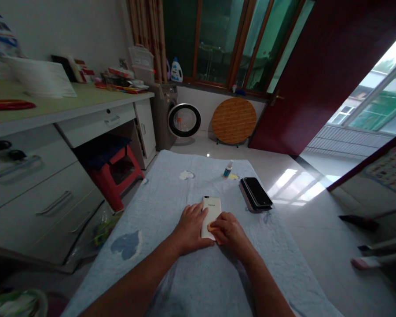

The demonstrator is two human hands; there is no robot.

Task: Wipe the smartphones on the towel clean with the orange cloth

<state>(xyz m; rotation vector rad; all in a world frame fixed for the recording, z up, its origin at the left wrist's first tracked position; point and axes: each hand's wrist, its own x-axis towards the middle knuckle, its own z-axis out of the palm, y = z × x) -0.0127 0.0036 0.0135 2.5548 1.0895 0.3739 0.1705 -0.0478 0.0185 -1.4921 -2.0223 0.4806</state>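
Observation:
A pale gold or white smartphone (212, 207) lies back side up on the light blue cloth, its camera at the far left corner. My left hand (190, 226) grips it along its left edge, fingers by the upper part and thumb at the near end. Bunched in my right hand (230, 231) is a small orange cloth (210, 227), pressed on the lower right of the phone's back. Most of that cloth is hidden under the fingers. Beyond the hands stands a small spray bottle (228, 169) with a blue label. Several dark phones (256, 192) are stacked to the right.
The light blue cloth (165, 189) covers the surface before me. At left is a desk (99, 105) with a red stool (125, 169) under it. Farther back are an open washing machine door (185, 120), a round wooden tabletop (234, 119) and a dark red door (303, 79).

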